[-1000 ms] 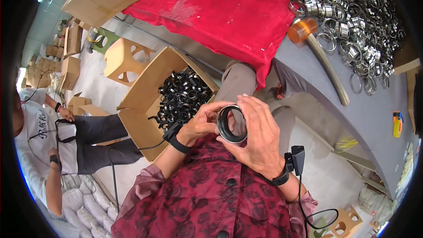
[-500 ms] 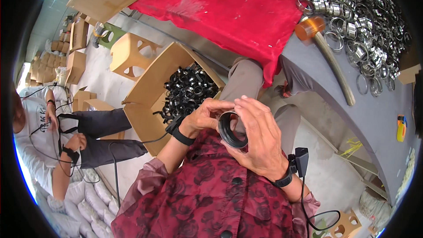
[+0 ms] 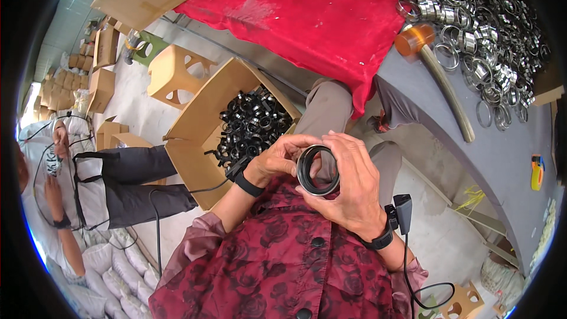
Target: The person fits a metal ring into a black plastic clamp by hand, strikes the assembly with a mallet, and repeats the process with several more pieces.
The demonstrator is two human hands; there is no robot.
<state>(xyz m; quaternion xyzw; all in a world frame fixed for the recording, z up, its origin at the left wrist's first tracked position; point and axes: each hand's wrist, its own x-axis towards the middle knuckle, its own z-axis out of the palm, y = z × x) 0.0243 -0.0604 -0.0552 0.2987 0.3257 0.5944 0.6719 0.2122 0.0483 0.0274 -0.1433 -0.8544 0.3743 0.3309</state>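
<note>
In front of my chest I hold a ring (image 3: 303, 172), metal outside with a black inner part, its opening facing me. My right hand (image 3: 352, 186) wraps its right side, thumb below and fingers over the top. My left hand (image 3: 280, 156) grips its upper left edge, fingertips partly hidden behind it. Just beyond my left hand stands an open cardboard box (image 3: 195, 162) with many black ring-shaped parts (image 3: 251, 121) in it. A heap of shiny metal rings (image 3: 472, 41) lies at the far right on the grey table.
A mallet with an orange head (image 3: 414, 39) lies on the grey table (image 3: 472, 165), near a yellow tape measure (image 3: 537, 172). Red cloth (image 3: 295, 12) covers the far table. A co-worker (image 3: 53, 183) is at left, near a yellow stool (image 3: 177, 75) and stacked white sacks (image 3: 118, 266).
The ring has shifted slightly right and turned so its opening faces me more squarely. Both hands keep hold of it. The co-worker's arms at left have moved.
</note>
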